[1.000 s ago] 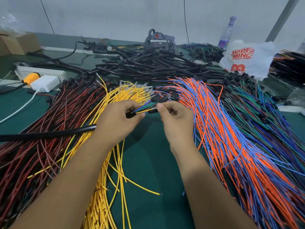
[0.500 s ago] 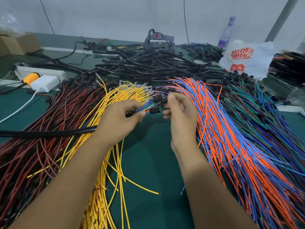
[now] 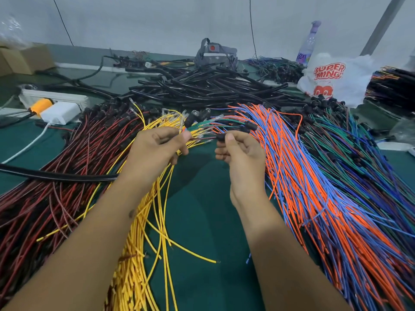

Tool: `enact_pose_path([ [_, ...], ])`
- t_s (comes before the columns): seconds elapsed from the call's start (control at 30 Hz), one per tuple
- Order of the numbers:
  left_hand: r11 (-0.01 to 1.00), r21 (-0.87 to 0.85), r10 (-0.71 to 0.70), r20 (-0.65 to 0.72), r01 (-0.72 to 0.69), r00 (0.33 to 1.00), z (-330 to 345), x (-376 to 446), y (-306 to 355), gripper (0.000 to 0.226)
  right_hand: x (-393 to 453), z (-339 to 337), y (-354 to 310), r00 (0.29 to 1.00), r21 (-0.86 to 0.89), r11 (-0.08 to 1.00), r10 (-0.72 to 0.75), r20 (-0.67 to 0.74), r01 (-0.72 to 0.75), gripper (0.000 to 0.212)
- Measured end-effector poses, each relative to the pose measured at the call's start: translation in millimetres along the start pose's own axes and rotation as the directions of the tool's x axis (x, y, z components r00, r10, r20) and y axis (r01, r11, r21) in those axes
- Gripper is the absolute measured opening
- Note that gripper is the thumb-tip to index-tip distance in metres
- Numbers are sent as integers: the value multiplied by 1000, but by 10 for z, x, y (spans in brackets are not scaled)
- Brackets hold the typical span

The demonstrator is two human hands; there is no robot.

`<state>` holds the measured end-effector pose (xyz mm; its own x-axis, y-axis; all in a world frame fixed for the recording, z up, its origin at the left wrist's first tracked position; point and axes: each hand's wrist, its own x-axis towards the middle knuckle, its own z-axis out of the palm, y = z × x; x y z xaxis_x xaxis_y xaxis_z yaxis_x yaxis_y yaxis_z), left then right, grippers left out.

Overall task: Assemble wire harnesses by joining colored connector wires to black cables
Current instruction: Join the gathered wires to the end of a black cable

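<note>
My left hand (image 3: 157, 149) grips the end of a long black cable (image 3: 56, 175) that runs off to the left, and pinches a short bunch of coloured wires (image 3: 202, 126) fanning out from it. My right hand (image 3: 241, 153) pinches a small black connector (image 3: 221, 136) at the tip of one of those wires, just right of the left hand. Below and around lie the piles: yellow wires (image 3: 143, 243), red and black wires (image 3: 56, 187), orange and blue wires (image 3: 325, 198), green and purple wires (image 3: 370, 158).
A heap of black cables (image 3: 213, 88) lies at the back of the green table (image 3: 202, 221). A white plastic bag (image 3: 332, 79) and a spray bottle (image 3: 308, 43) stand back right. A power strip (image 3: 54, 97) with a white charger (image 3: 60, 113) sits at the left.
The bunch of coloured wires has spread out. My right hand dropped from the upper connectors and now pinches a black connector close to my left hand.
</note>
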<state>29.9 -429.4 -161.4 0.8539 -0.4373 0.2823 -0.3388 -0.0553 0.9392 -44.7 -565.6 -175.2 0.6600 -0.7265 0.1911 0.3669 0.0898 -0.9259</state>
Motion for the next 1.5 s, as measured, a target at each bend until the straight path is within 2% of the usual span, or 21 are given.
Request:
enact_pose_path([
  [0.07, 999, 32, 9, 22, -10, 1000, 12, -12, 11, 23, 1, -5, -7, 1000, 18, 1000, 13, 2, -13, 12],
  [0.23, 964, 236, 120, 27, -123, 992, 131, -92, 22, 28, 14, -17, -14, 1000, 10, 1000, 28, -3, -28, 18],
  [0.4, 945, 290, 147, 36, -151, 989, 123, -107, 22, 24, -63, 46, 0, 992, -86, 996, 31, 120, -21, 15],
  [0.6, 947, 281, 170, -30, -155, 985, 112, -81, -35, 15, -104, 79, -9, 977, -79, 996, 62, 203, -47, 13],
  [0.7, 877, 456, 237, -140, -150, 961, 109, -76, -56, 3, -102, 105, 6, 992, -36, 996, 89, 87, -86, 12],
  [0.77, 796, 578, 292, -105, -181, 951, 90, -75, -67, 8, -63, 76, -12, 995, 16, 995, 94, -29, -94, 15],
  [0.83, 742, 642, 278, -35, -192, 960, 72, -68, -90, 13, -33, 28, -34, 994, 4, 996, 86, -65, -86, 15],
  [1.0, 754, 607, 268, 66, -252, 961, 71, -45, -122, 23, -50, -1, -19, 1000, -233, 972, -7, 15, 11, 12],
  [1.13, 741, 594, 279, 150, -312, 948, 51, -13, -149, 24, -50, -17, -57, 996, -254, 963, -82, 25, 85, 20],
  [1.3, 627, 744, 296, 44, -229, 954, 19, -41, -162, 19, -55, -6, -58, 987, -258, 953, -148, 56, 157, 25],
  [1.37, 651, 735, 258, 20, -189, 966, 9, -41, -163, 20, -39, -4, -46, 986, -241, 957, -146, 75, 161, 28],
  [1.5, 766, 630, 125, 42, -123, 991, 2, -18, -152, 23, 3, -4, -7, 990, -187, 974, -111, 84, 125, 29],
])
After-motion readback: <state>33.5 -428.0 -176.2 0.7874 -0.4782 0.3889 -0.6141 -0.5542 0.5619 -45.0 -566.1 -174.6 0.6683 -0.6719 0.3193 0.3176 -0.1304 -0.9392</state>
